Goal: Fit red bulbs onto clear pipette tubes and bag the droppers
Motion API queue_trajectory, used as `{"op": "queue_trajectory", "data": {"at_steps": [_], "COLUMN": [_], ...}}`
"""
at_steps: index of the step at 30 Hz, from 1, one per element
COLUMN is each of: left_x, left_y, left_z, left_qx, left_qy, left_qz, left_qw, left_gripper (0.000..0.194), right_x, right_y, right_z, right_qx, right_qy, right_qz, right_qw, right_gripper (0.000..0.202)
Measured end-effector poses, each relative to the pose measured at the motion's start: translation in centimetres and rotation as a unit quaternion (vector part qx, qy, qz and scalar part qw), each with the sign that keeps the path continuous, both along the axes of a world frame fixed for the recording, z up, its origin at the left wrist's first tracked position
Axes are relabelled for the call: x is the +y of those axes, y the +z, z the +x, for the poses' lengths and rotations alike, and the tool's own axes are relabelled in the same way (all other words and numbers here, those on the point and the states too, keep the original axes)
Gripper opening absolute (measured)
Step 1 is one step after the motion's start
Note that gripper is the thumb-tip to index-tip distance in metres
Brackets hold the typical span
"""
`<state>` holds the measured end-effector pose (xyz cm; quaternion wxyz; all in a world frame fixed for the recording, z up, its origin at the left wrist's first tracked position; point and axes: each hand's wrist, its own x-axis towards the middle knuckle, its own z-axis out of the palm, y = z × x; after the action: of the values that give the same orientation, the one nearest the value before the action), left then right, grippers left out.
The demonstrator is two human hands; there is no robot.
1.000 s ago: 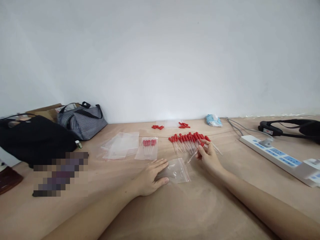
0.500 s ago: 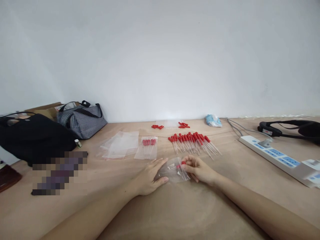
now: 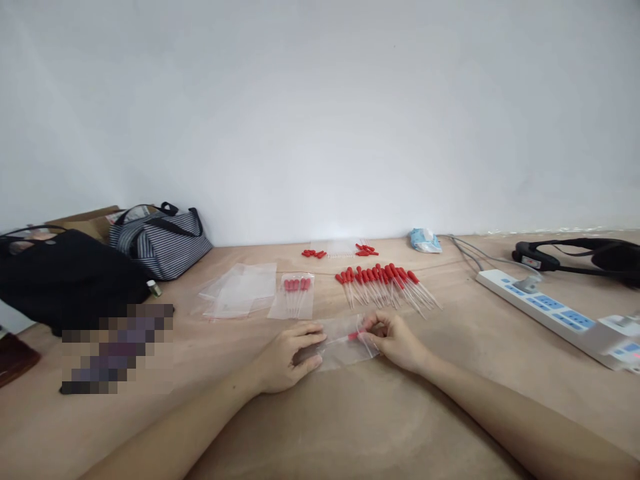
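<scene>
Between my hands a clear zip-lock bag [image 3: 336, 355] lies flat on the table, its mouth toward the right. My left hand [image 3: 293, 357] rests at the bag's closed end, thumb and fingers apart, fingertips on its edge. At the mouth, my right hand [image 3: 393, 340] is closed in a pinch round a dropper [image 3: 354, 335], whose red bulb shows by the fingertips; its thin stem is hard to make out in the plastic. Beyond lies a pile of red-bulbed droppers [image 3: 380, 277]. A filled bag [image 3: 291, 312] with several droppers is left of it.
Empty clear bags [image 3: 245, 287] are stacked at left, near a striped bag [image 3: 175, 243] and a black bag [image 3: 90, 280]. Loose red bulbs [image 3: 314, 253] lie by the wall. A power strip [image 3: 540, 303], black headgear [image 3: 555, 257] and blue-white packet [image 3: 425, 240] stand at right.
My left hand has shifted slightly left and the bag lies flatter and more stretched out. The red bulb at its mouth has moved a little left, into the bag.
</scene>
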<state>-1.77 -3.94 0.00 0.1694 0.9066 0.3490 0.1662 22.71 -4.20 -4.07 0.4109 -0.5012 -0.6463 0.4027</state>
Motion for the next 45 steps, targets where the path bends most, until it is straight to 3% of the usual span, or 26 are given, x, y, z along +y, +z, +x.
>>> {"op": "queue_trajectory", "data": {"at_steps": [4, 7, 12, 15, 21, 27, 30, 33, 39, 45], "left_x": [0.0, 0.0, -0.1, -0.2, -0.1, -0.1, 0.0, 0.0, -0.1, -0.3], "left_y": [-0.2, 0.0, 0.7, 0.9, 0.6, 0.6, 0.6, 0.6, 0.7, 0.8], "left_z": [0.0, 0.2, 0.6, 0.7, 0.6, 0.5, 0.6, 0.5, 0.6, 0.5], "left_qx": [0.015, 0.038, 0.060, 0.062, 0.058, 0.050, 0.061, 0.063, 0.064, 0.046], "left_qy": [0.011, 0.014, -0.018, -0.014, -0.015, -0.019, -0.020, -0.020, -0.016, -0.004], "left_qz": [-0.019, -0.021, -0.012, -0.009, -0.009, -0.013, -0.011, -0.009, -0.011, -0.023], "left_qw": [1.000, 0.999, 0.998, 0.998, 0.998, 0.998, 0.998, 0.998, 0.998, 0.999], "left_gripper": [0.040, 0.041, 0.039, 0.043, 0.044, 0.044, 0.044, 0.044, 0.043, 0.050], "right_x": [1.5, 4.1, 8.8, 10.3, 11.1, 10.7, 9.8, 7.9, 3.6, 2.6], "right_y": [0.5, 1.8, 3.4, 3.2, 2.3, 2.9, 3.5, 3.6, 1.7, 0.5], "right_z": [1.5, 3.7, 6.7, 6.9, 5.9, 5.5, 5.9, 6.3, 5.8, 3.8], "right_qx": [-0.059, -0.136, -0.297, -0.337, -0.345, -0.235, -0.104, 0.039, 0.194, 0.266], "right_qy": [-0.005, -0.113, -0.318, -0.337, -0.337, -0.345, -0.313, -0.287, -0.254, -0.224], "right_qz": [0.046, 0.099, 0.132, 0.118, 0.108, 0.113, 0.151, 0.171, 0.086, 0.005], "right_qw": [0.997, 0.979, 0.890, 0.871, 0.869, 0.902, 0.932, 0.942, 0.944, 0.938], "right_gripper": [0.020, 0.018, 0.025, 0.031, 0.021, 0.019, 0.024, 0.036, 0.034, 0.026]}}
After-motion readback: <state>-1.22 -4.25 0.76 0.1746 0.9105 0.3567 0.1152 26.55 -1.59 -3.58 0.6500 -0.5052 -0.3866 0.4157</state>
